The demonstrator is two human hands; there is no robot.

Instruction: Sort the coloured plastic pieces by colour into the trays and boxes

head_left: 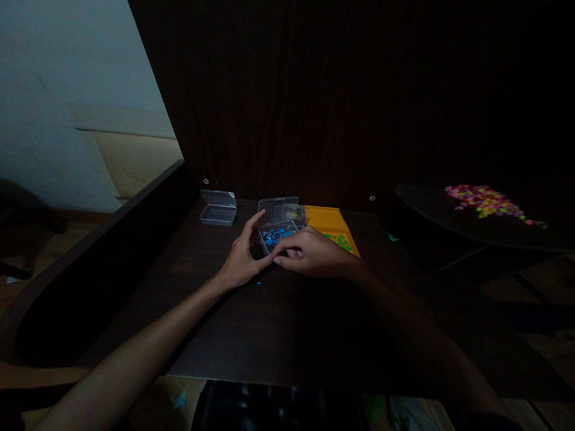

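A clear plastic box point(279, 233) holding many small blue pieces sits on the dark table, between my hands. My left hand point(242, 256) is at its left front corner, thumb and forefinger spread wide apart; whether it touches the box is unclear. At the box's near edge, my right hand point(307, 252) is closed with its fingertips pinched together, close to the left thumb's tip. Anything in that pinch is too small to make out. A tiny blue piece point(258, 283) lies on the table just in front.
An open clear box point(218, 211) stands at the back left. Behind the blue pieces is another clear container point(291, 213) with yellowish bits. Green pieces point(340, 241) lie on a yellow folder point(326, 219). Colourful small pieces point(485, 203) are on a surface at right. A dark panel point(283, 102) rises behind.
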